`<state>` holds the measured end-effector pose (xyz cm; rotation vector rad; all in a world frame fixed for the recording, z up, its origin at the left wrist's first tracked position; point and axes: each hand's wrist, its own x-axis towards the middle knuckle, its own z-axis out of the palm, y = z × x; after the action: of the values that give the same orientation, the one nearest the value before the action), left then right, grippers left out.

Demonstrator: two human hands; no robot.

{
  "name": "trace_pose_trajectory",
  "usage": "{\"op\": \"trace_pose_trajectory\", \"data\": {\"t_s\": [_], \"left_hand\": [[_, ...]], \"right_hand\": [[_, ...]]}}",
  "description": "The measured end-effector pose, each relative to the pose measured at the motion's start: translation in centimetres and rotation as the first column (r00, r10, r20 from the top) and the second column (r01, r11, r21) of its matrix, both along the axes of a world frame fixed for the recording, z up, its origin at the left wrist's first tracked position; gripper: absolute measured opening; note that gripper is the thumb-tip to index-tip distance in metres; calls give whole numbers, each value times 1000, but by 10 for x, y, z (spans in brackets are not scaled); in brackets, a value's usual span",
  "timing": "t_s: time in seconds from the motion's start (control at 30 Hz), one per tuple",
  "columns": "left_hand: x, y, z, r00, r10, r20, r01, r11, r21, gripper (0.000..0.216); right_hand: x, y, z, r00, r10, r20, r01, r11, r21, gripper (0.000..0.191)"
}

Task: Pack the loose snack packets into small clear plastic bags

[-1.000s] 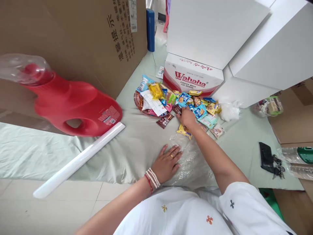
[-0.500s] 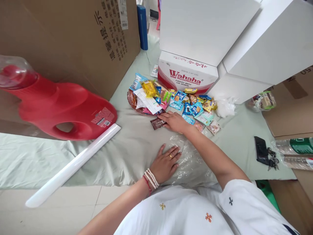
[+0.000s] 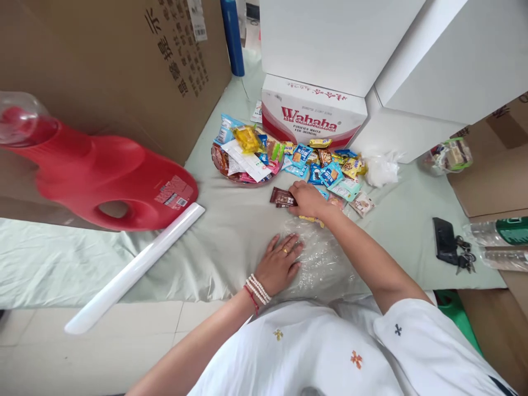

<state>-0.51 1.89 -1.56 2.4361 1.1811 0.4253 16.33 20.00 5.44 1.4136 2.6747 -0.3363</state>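
My right hand [image 3: 307,199] is closed on a dark brown snack packet [image 3: 282,197], lifted just off the pale green cloth [image 3: 231,236] at the near edge of a pile of small wrapped snacks [image 3: 325,168]. My left hand [image 3: 281,265], with a ring and bead bracelets, lies flat and open, pressing the left edge of a clear plastic bag [image 3: 325,264] spread on the cloth. A round plate [image 3: 225,165] heaped with more packets sits to the left of the pile.
A big red detergent jug [image 3: 111,181] lies on its side at left beside a white tube [image 3: 136,267]. Cardboard box [image 3: 103,66] behind it, a Wahaha carton [image 3: 311,118] and white boxes [image 3: 412,60] at the back. Black phone with keys [image 3: 447,245] and bottles [image 3: 495,242] at right.
My right hand reached left to the brown packet, closed on it and picked it up. My left hand stayed flat on the plastic bag. The view shifted slightly.
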Motion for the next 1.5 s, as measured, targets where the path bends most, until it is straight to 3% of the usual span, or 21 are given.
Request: {"op": "trace_pose_trajectory", "data": {"t_s": [0.1, 0.17, 0.33, 0.43, 0.5, 0.57, 0.67, 0.73, 0.8, 0.87, 0.97, 1.03, 1.1, 1.17, 1.23, 1.3, 1.4, 1.5], "left_hand": [[1, 0, 0, 999, 40, -15, -40, 999, 9, 52], [1, 0, 0, 999, 40, -15, -40, 999, 12, 54], [2, 1, 0, 997, 76, -20, -76, 997, 12, 65], [5, 3, 0, 993, 108, -36, -108, 994, 8, 73], [6, 3, 0, 990, 131, -52, -131, 991, 2, 75], [8, 3, 1, 986, 152, -72, -153, 988, -3, 75], [7, 1, 3, 982, 161, -99, -162, 987, -1, 77], [4, -2, 5, 982, 147, -118, -149, 989, -2, 78], [1, -5, 5, 982, 128, -141, -130, 992, -6, 79], [-2, -7, 5, 980, 112, -166, -115, 993, -13, 82], [-5, -8, 4, 974, 104, -201, -112, 993, -29, 86], [-6, -7, 3, 970, 112, -215, -122, 992, -37, 90], [-7, -6, 2, 968, 122, -222, -134, 990, -43, 95], [-7, -5, 2, 966, 126, -226, -140, 989, -46, 99], [-6, -3, 2, 965, 125, -230, -140, 989, -50, 102], [-7, 0, 1, 965, 123, -230, -141, 988, -63, 103], [-13, 4, 3, 972, 125, -199, -144, 986, -82, 101], [-31, 1, 11, 988, 133, -82, -135, 990, -29, 93]], "right_hand": [[25, -24, 18, 967, -129, -219, 145, 988, 60, 37], [44, -49, 34, 923, -157, -351, 177, 984, 27, 36], [72, -117, 52, 940, -32, -339, -5, 994, -108, 35], [85, -136, 52, 936, -151, -319, 173, 984, 41, 40], [96, -140, 54, 888, -302, -346, 366, 921, 136, 42], [103, -144, 58, 865, -368, -341, 422, 901, 97, 40], [101, -158, 58, 937, -216, -274, 165, 966, -198, 32], [94, -166, 49, 960, -107, -258, 8, 934, -356, 27], [91, -168, 32, 963, -101, -251, -12, 912, -411, 29], [97, -159, 13, 952, -173, -251, 66, 921, -383, 42], [120, -134, -6, 901, -344, -264, 288, 930, -230, 63], [136, -120, -7, 828, -479, -292, 474, 876, -93, 65], [142, -116, 2, 770, -532, -352, 567, 823, -4, 62], [136, -123, 14, 802, -454, -389, 484, 875, -23, 54], [118, -136, 24, 885, -292, -362, 263, 956, -128, 43], [94, -148, 27, 950, -166, -266, 106, 968, -226, 35], [65, -156, 17, 988, -125, -85, 98, 960, -263, 34], [67, -164, 7, 983, -148, -107, 116, 958, -263, 57]]}}
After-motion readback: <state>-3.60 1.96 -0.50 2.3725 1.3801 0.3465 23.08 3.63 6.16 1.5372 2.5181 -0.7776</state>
